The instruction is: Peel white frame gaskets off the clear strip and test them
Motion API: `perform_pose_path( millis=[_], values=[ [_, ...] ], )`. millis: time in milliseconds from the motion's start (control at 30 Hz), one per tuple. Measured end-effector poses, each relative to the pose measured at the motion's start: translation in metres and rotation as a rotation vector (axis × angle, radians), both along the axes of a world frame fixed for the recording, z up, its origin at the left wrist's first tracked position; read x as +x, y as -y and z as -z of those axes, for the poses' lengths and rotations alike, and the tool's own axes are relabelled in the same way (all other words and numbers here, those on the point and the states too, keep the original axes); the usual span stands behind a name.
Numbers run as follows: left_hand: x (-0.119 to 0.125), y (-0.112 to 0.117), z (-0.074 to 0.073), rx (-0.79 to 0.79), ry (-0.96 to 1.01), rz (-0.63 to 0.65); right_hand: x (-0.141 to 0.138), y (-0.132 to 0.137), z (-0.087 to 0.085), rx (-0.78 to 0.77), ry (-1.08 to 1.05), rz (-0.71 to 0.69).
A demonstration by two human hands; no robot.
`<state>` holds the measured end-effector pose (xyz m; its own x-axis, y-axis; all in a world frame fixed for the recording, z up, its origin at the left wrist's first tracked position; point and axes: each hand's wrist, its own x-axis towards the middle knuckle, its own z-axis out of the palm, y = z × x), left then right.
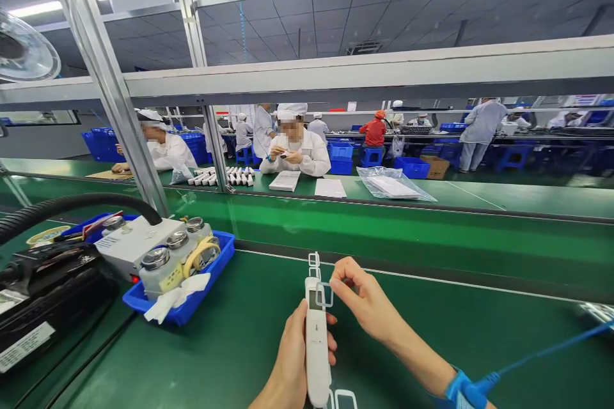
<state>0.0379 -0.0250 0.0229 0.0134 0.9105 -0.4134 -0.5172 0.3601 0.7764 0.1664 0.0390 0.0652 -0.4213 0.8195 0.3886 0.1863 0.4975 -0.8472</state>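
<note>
My left hand (291,353) is wrapped round a slim white handheld device (316,348), held upright in the picture above the green bench. Near the device's top is a small dark display window. My right hand (367,301) pinches a small white rectangular frame (331,296) between thumb and forefinger, and it overlaps the display's right side. Whether the frame touches the device I cannot tell. More white frames (314,254) show just past the device's top end. Another white frame (346,392) lies by its lower end, partly cut off by the picture's edge.
A blue tray (225,259) with metal-capped bottles and tape stands left, beside a black machine (52,307) and hose. A blue wrist strap (463,388) with its cord is on my right wrist. Beyond the ledge, a person (307,150) works at a green belt with a bagged item (393,185).
</note>
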Motion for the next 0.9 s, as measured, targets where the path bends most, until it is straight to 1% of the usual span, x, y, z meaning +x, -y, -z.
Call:
perform_pose_path(
  millis=[167,333,467,633,900],
  values=[
    [0.001,0.000,0.000,0.012,-0.032,0.039,-0.002,0.004,0.005,-0.040,-0.003,-0.036],
    [0.002,0.002,-0.002,0.028,-0.035,0.055,-0.006,0.006,0.007,-0.073,0.034,-0.010],
    [0.002,0.001,-0.002,0.022,-0.028,0.045,-0.008,0.007,0.011,-0.093,0.017,0.010],
    [0.003,0.000,-0.004,0.026,-0.020,0.041,-0.009,0.008,0.016,-0.061,0.014,0.029],
    [0.005,0.006,-0.008,0.097,-0.026,0.038,-0.007,0.009,0.011,0.015,0.050,0.037]
  ],
)
